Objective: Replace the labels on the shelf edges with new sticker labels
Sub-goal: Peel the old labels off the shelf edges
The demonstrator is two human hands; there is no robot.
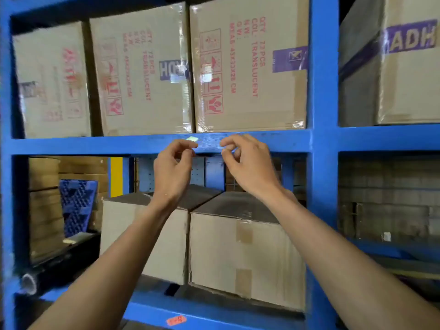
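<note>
The blue shelf beam [273,140] runs across the middle of the view. A small pale label scrap [192,138] sits on its face, beside a scuffed patch of label residue [209,144]. My left hand [173,167] is raised to the beam with its fingers curled. Its thumb and index fingertip pinch at the lower edge of the scrap. My right hand [245,163] is at the other end of the residue patch, fingers curled, index tip and thumb against the beam. I see nothing held in it. An orange label [176,320] is stuck on the lower beam.
Taped cardboard boxes [250,67] with red print fill the shelf above the beam. Two plain boxes [238,253] stand on the shelf below, behind my forearms. A blue upright post [325,139] rises at the right, with more boxes beyond it. A blue pallet [76,206] leans at the lower left.
</note>
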